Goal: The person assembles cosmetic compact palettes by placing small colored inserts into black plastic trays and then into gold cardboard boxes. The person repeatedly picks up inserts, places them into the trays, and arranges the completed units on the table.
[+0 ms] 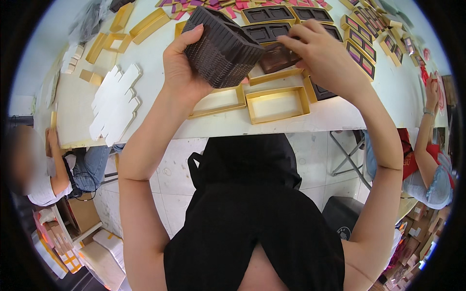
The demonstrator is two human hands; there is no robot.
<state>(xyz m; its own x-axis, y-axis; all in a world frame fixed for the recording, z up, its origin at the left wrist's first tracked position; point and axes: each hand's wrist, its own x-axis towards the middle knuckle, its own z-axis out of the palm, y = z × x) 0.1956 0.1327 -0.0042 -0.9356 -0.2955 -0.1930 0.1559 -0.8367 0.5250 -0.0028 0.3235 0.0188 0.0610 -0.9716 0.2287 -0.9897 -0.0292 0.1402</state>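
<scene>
Head view, as I watch from afar: the left hand (180,67), at upper centre, is clasped around a tilted stack of dark trays (221,51). To its right, the right hand (327,56) has its fingertips at a single brown tray (277,59), tilted over a gold box (275,76); I cannot tell whether they pinch it or only press. I judge the step to be fitting one tray into a box, as filled boxes (268,14) stand along the top of the frame. The next move, I would say, calls for levelling the tray and pressing its corners inside the rim, before turning to the bare gold tray box (278,105) just below.
</scene>
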